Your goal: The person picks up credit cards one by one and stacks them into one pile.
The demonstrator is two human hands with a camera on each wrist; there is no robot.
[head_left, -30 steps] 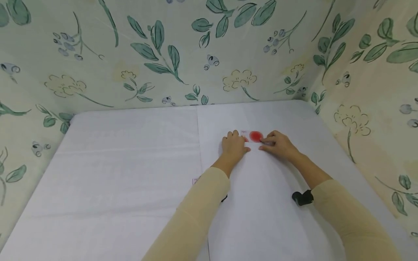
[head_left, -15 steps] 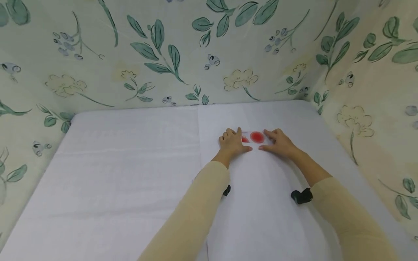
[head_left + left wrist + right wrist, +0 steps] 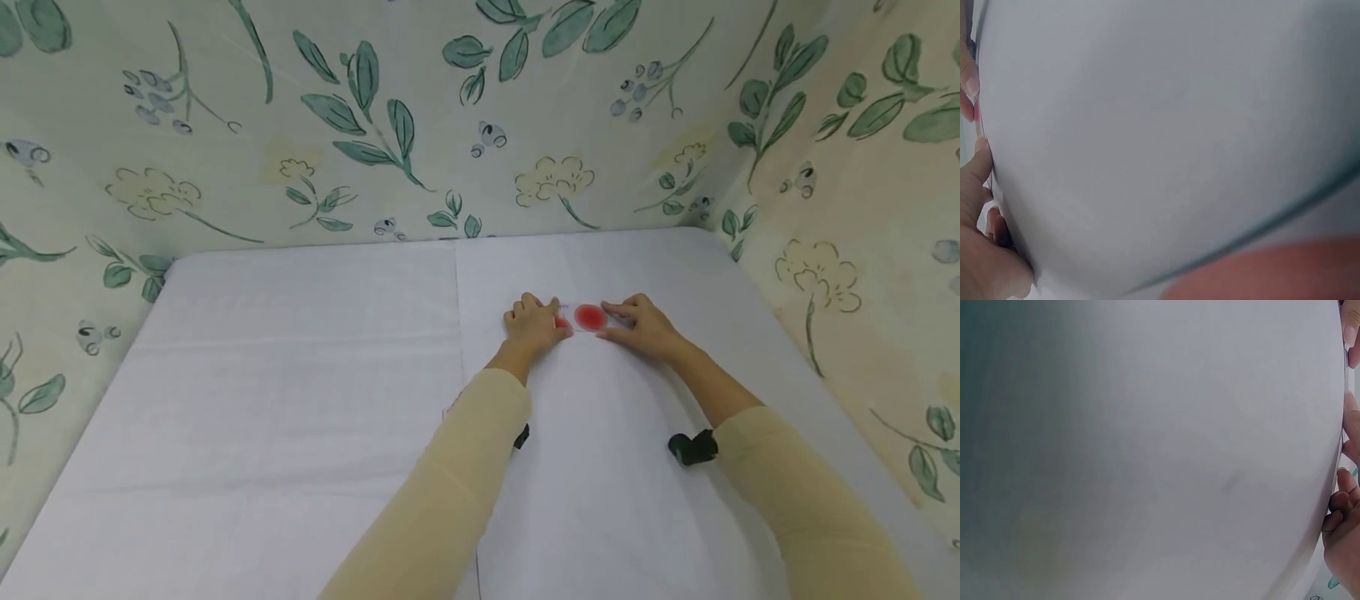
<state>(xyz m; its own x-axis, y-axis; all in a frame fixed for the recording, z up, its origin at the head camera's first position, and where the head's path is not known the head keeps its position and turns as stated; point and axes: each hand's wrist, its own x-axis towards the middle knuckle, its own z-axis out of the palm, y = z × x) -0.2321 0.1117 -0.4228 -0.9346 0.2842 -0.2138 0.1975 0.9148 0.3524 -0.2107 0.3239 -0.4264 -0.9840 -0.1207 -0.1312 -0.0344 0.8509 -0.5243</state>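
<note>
A small white card with red round prints [image 3: 591, 317] lies on the white-covered table [image 3: 315, 417], toward the back right. My left hand [image 3: 531, 327] holds its left end, index finger at the far edge and thumb at the near edge. At the right end my right hand [image 3: 643, 327] grips it the same way, thumb and index finger on opposite edges. Part of the card is hidden under the left fingers. In the left wrist view the left hand [image 3: 988, 262] shows at the left margin; the right wrist view catches the right hand [image 3: 1346, 544] at its right margin.
A sliver of a small outlined piece [image 3: 448, 412] shows beside the left sleeve [image 3: 442, 492], which mostly covers it. A seam [image 3: 458, 325] runs down the table cover. Leaf-patterned hangings [image 3: 360, 117] rise behind and at the sides. A black wrist mount [image 3: 693, 448] sits at the right cuff.
The right fingers have shifted to the card's right end, baring more of it. The left hand has moved slightly left, and its thumb has come up to the card's near edge.
</note>
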